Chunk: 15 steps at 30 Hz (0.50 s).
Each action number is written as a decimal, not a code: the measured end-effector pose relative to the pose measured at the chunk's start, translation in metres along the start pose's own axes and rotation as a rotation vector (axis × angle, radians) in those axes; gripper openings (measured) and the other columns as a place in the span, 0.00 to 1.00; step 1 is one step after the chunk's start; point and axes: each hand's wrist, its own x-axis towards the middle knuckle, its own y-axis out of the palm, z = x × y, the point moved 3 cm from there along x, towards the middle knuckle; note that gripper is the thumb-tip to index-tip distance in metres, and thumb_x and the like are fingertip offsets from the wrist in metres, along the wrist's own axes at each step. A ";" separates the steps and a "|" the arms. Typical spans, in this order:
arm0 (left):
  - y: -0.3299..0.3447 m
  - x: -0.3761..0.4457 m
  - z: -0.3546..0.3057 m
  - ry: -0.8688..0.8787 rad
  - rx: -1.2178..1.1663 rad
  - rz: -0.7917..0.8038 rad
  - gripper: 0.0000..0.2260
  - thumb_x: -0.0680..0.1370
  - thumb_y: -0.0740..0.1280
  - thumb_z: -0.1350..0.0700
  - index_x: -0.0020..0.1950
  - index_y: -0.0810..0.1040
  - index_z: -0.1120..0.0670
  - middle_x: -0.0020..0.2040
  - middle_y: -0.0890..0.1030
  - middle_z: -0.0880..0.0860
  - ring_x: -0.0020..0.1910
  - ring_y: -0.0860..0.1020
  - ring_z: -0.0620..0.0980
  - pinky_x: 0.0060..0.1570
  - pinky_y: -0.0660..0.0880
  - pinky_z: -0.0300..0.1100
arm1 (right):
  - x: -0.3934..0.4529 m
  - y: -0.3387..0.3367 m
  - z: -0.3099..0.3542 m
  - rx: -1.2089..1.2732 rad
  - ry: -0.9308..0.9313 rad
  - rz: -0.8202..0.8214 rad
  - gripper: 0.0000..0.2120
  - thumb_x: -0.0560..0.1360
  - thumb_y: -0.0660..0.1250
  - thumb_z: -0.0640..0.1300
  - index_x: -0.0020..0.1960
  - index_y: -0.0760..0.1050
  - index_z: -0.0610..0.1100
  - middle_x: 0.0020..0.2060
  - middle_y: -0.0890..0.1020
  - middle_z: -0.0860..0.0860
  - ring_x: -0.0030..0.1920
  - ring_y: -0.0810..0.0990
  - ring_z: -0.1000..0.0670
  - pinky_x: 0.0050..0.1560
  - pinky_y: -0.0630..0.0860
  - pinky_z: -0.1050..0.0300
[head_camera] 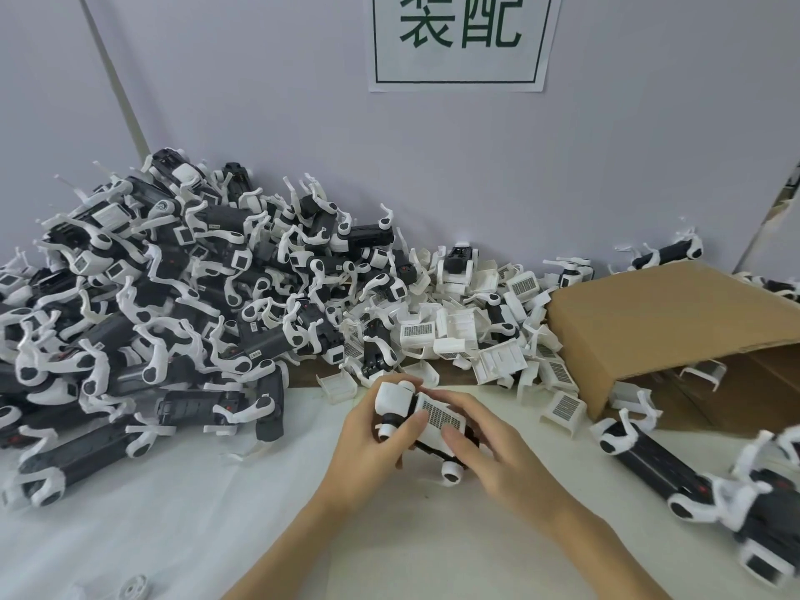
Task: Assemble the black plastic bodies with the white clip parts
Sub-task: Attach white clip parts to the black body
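Both hands meet mid-table: left hand (368,443) grips black body (437,448), right hand (489,448) fingers press white clip (439,415).

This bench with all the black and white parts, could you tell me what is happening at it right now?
A person is assembling by hand. The left hand grips a black plastic body by its white-capped end, while the right hand presses a white clip part with a grille onto it. A big pile of black-and-white units lies to the left, loose white clips sit behind, and a tipped cardboard box lies to the right.
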 end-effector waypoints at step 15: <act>0.001 -0.003 -0.013 0.308 0.341 -0.123 0.18 0.79 0.72 0.43 0.65 0.78 0.48 0.73 0.71 0.45 0.78 0.68 0.52 0.74 0.65 0.44 | 0.004 -0.008 0.011 -0.475 -0.150 -0.255 0.19 0.74 0.79 0.50 0.63 0.80 0.53 0.54 0.80 0.62 0.58 0.73 0.59 0.65 0.68 0.52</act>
